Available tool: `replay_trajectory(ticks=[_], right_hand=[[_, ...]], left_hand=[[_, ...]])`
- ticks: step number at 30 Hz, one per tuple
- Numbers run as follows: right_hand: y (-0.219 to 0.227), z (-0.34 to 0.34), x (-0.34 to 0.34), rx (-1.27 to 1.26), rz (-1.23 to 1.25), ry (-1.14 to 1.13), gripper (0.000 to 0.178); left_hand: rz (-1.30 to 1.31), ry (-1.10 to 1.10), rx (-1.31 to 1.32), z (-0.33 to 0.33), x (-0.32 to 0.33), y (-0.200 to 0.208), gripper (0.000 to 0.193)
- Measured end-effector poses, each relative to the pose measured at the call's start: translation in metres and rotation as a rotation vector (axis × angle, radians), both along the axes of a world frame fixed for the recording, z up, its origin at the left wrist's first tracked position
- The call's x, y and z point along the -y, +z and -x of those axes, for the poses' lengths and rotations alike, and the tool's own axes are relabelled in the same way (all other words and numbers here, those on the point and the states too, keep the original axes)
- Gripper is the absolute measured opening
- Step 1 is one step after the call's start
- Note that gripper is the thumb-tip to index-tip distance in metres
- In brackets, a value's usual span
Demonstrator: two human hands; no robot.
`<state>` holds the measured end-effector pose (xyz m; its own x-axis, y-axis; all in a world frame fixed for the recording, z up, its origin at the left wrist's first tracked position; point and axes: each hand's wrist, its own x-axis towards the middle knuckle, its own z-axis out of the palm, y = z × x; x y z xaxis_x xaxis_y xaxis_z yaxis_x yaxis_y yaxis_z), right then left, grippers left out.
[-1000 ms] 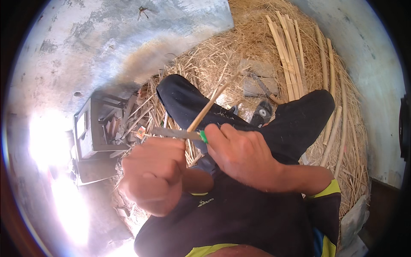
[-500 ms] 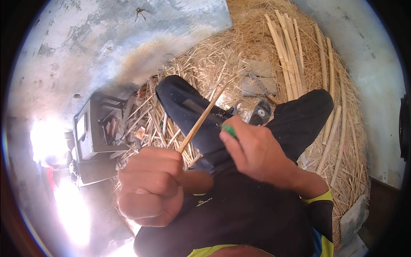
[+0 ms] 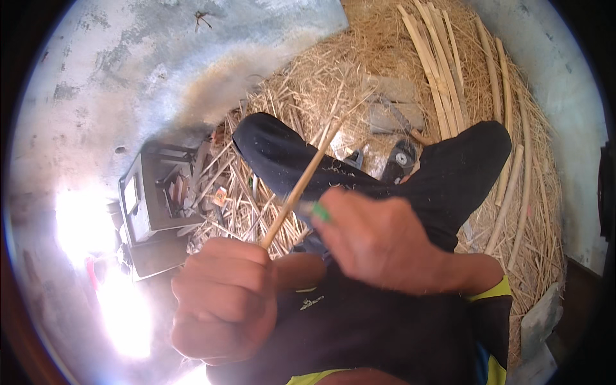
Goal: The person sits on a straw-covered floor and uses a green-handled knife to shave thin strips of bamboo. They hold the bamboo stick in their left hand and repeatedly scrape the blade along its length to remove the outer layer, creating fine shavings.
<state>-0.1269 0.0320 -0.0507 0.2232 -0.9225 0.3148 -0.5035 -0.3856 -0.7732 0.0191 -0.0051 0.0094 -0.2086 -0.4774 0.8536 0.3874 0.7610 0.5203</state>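
Holds a slender stick [image 3: 303,183] above the trousers [image 3: 269,138] in the left hand [image 3: 223,298], a green-handled knife [image 3: 321,212] beside it in the right hand [image 3: 378,237], with fingers closed. Seems midway through paring; cannot tell the remainder.

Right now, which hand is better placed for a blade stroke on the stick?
Probably the right hand: it holds the green-handled blade, blurred but visibly close to the stick. The left hand is closed around the stick's near end.
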Motion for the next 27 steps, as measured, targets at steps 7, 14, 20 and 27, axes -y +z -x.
replay_trajectory(ticks=[7, 14, 20, 27], right_hand=[[-0.024, -0.014, 0.011, -0.15, -0.016, -0.059, 0.014], [-0.083, 0.007, 0.024, -0.151, -0.19, -0.284, 0.02], [-0.055, -0.001, 0.025, -0.013, -0.027, -0.117, 0.018], [-0.103, 0.005, 0.069, -0.154, -0.034, -0.125, 0.017]], left_hand=[[0.072, 0.094, 0.06, -0.007, 0.004, -0.006, 0.028], [0.037, 0.006, -0.174, 0.003, 0.002, -0.01, 0.032], [0.045, 0.13, -0.178, 0.006, 0.005, -0.016, 0.03], [0.01, 0.148, -0.171, -0.011, 0.006, -0.013, 0.03]])
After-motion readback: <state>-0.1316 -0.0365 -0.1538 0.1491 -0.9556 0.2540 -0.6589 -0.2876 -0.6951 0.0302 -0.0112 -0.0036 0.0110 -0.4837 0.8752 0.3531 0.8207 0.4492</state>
